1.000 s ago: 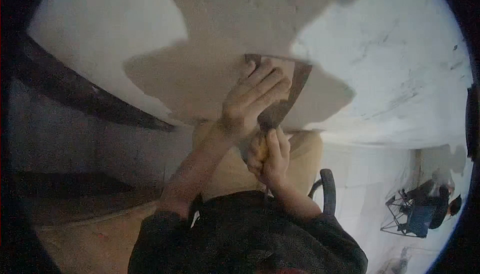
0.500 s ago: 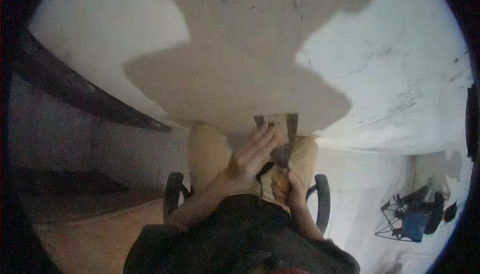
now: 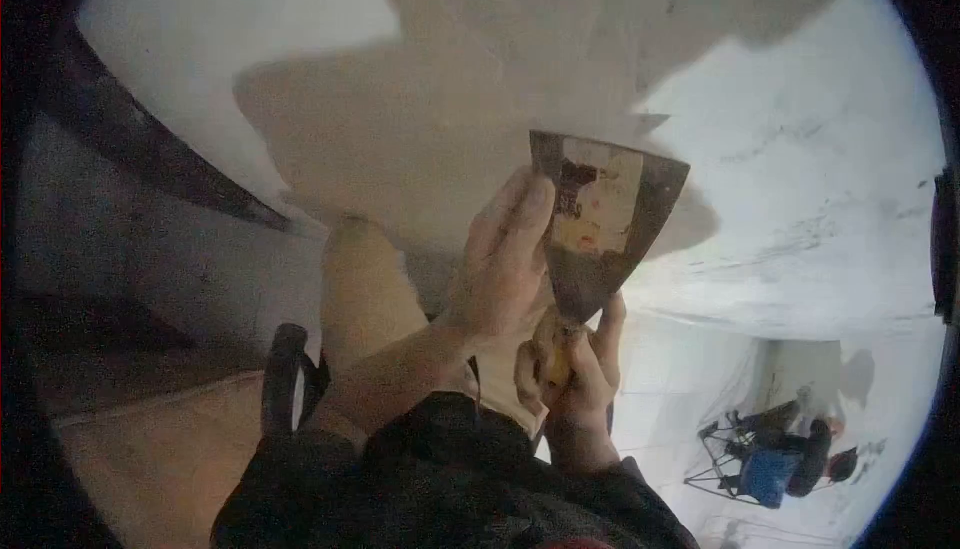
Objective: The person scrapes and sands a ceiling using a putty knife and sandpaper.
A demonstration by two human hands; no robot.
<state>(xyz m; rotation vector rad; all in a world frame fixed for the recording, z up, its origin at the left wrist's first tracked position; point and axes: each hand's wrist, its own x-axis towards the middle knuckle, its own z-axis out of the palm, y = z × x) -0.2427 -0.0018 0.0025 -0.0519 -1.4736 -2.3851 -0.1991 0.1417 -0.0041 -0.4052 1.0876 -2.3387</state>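
Observation:
In the head view, my right hand (image 3: 580, 374) is wrapped round the yellowish handle (image 3: 558, 361) of a wide putty knife (image 3: 603, 204). Its dark, flared blade points up and away from me, with a worn pale label on its face. My left hand (image 3: 505, 254) lies along the blade's left edge, its fingers stretched out and close together, touching or nearly touching the metal. Whether any fingertips curl behind the blade cannot be seen.
A pale wall (image 3: 450, 119) with a large shadow and dark marks rises ahead. My bent knee (image 3: 365, 279) and a chair armrest (image 3: 285, 379) are at left. A person (image 3: 815, 454) sits on a folding chair (image 3: 770, 474) at lower right.
The putty knife has been raised away from my lap and tilted, so its blade shows larger. My left hand has slid from across the blade's face to its left edge.

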